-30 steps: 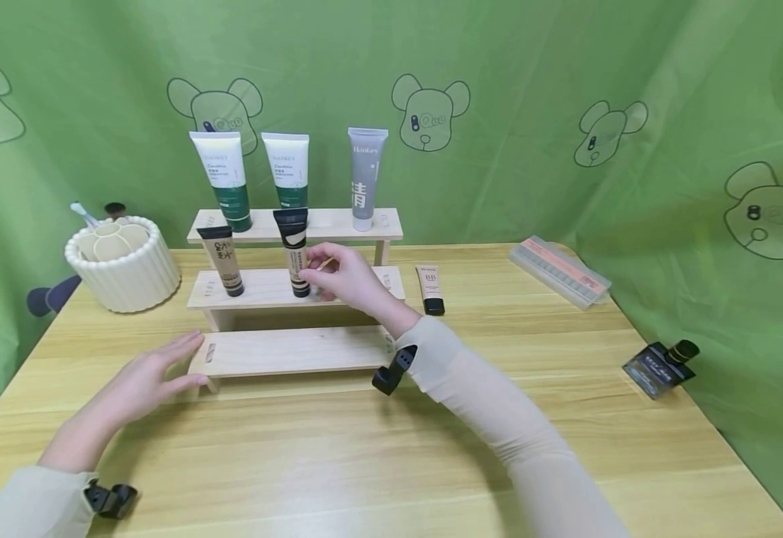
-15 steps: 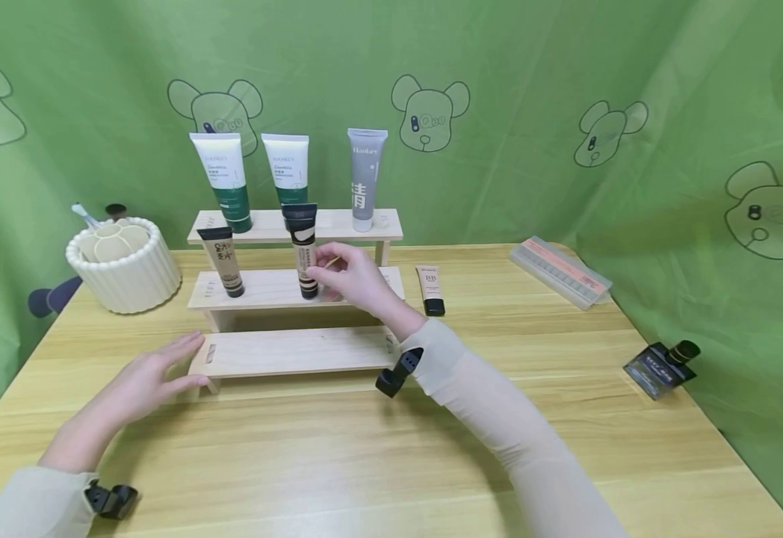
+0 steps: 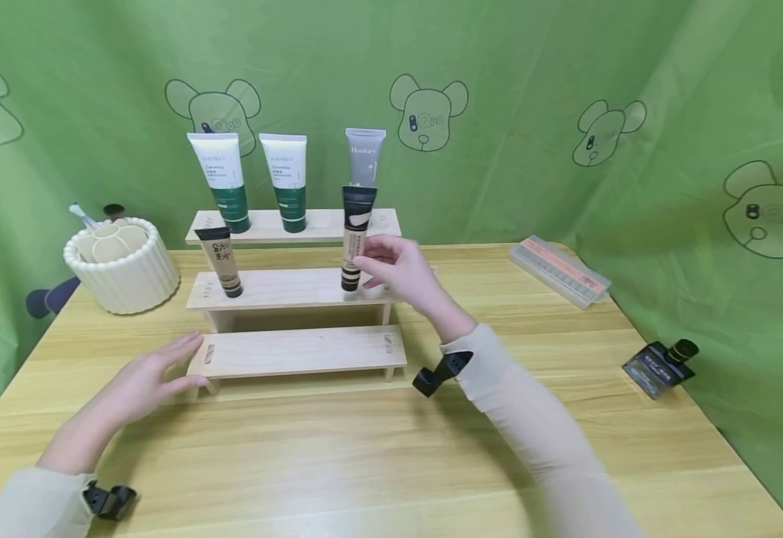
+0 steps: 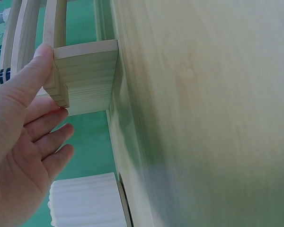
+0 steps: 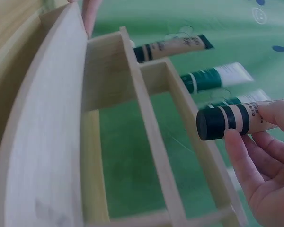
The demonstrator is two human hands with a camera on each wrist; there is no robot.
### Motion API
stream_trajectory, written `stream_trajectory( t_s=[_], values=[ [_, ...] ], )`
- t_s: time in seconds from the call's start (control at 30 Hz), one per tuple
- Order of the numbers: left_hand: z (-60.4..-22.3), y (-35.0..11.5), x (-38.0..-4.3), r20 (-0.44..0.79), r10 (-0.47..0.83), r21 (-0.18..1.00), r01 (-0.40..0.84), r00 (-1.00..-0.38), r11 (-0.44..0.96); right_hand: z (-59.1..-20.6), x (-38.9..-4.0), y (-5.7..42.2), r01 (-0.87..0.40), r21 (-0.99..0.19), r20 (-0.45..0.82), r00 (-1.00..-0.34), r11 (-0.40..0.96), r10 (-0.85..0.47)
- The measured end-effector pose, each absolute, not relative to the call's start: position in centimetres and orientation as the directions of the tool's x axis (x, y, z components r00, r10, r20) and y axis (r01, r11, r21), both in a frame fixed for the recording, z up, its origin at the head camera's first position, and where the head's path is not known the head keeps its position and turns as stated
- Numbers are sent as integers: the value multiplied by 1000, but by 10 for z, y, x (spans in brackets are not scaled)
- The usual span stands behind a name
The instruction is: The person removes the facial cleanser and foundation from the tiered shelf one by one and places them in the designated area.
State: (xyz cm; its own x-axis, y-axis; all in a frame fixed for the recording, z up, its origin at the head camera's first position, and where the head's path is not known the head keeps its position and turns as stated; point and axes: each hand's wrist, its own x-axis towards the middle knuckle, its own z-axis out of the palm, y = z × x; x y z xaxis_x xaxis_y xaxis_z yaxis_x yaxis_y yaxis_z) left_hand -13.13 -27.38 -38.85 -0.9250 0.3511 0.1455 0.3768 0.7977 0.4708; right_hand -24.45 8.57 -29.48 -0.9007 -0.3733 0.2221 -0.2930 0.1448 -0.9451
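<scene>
My right hand point(image 3: 410, 275) pinches a beige cosmetic tube with a black crimped top and black-striped cap point(image 3: 354, 243), cap down, over the right part of the rack's middle tier point(image 3: 284, 288). In the right wrist view its cap point(image 5: 210, 124) shows beyond the fingertips. My left hand point(image 3: 139, 382) touches the left end of the lowest tier point(image 3: 304, 350), thumb at the front corner, fingers extended behind. A smaller beige tube point(image 3: 223, 263) stands at the middle tier's left. Two white-and-green tubes point(image 3: 220, 175) and a grey tube point(image 3: 366, 153), partly covered by the held one, stand on top.
At the left sits a white ribbed pot point(image 3: 122, 269) with brushes and a puff. A clear flat case point(image 3: 559, 273) lies at the back right, and a dark square bottle point(image 3: 657, 368) near the right table edge. A green patterned curtain point(image 3: 499, 187) hangs behind.
My right hand has carried the black-topped tube rightward along the middle tier and slightly up, in front of the grey tube. The small BB tube is now hidden behind it. My left hand stays put.
</scene>
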Motion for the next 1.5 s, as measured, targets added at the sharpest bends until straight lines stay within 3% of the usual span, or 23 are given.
stream_trajectory(
  t_s=[0.4,0.77,1.23,1.5],
  values=[
    [-388,-273,-130,145,344,467,371,-928,803,-294,-248,147,-289,-947,245,-931,137,-271],
    [-388,-273,-129,147,342,463,370,-928,806,-316,-264,199,-202,-966,177,-971,159,-158],
    [-386,-272,-129,127,334,465,354,-934,812,-363,-297,242,31,-929,-30,-1000,369,7],
    [-386,-272,-129,127,337,465,356,-933,811,-389,-315,255,178,-892,-156,-984,416,86]
  ],
)
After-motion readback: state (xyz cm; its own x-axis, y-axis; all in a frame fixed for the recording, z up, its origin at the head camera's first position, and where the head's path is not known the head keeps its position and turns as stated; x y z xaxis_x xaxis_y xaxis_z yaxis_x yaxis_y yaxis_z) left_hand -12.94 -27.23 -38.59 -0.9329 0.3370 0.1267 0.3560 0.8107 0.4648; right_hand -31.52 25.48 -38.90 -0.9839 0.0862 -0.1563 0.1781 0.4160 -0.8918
